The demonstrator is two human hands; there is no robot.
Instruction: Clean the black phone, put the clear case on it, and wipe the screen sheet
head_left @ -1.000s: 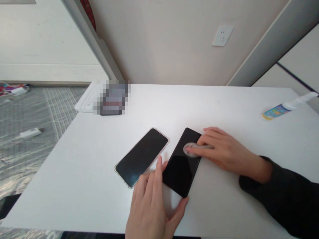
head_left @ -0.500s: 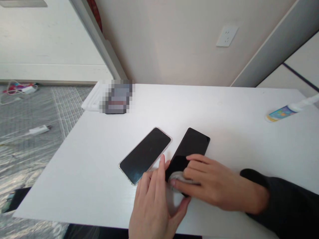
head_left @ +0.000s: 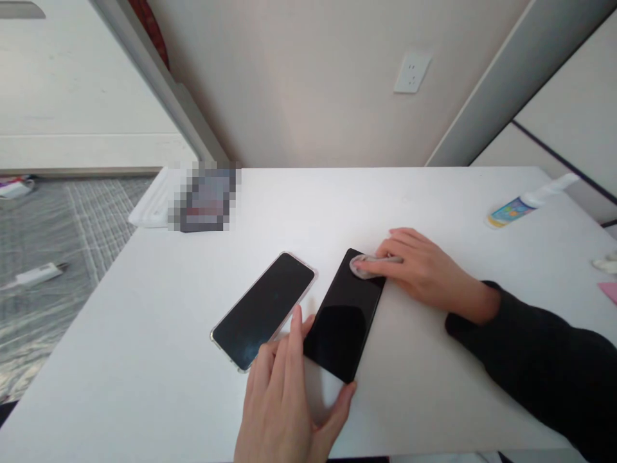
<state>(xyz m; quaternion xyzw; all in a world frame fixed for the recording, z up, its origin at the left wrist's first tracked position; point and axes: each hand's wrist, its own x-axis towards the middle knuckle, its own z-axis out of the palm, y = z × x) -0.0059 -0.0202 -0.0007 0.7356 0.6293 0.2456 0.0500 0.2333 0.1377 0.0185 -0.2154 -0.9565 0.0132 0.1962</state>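
Observation:
Two phones lie side by side, screens up, on a white table [head_left: 144,360]. The black phone [head_left: 343,321] is on the right, and a phone in a clear case [head_left: 264,310] is on the left. My right hand [head_left: 418,269] presses a small grey pad [head_left: 360,265] onto the far end of the black phone, fingers closed on it. My left hand [head_left: 285,405] rests at the near end of the black phone, with its fingers along the left edge and its thumb at the near corner, holding it in place.
A small white spray bottle [head_left: 526,203] lies at the table's far right. A blurred dark item [head_left: 202,198] sits on a white object at the far left corner. Small white and pink things [head_left: 608,276] lie at the right edge. A wall with a socket [head_left: 411,71] stands behind.
My right hand slid the pad from the phone's middle down to its near end, then back up to the far end. My left hand stayed at the near end.

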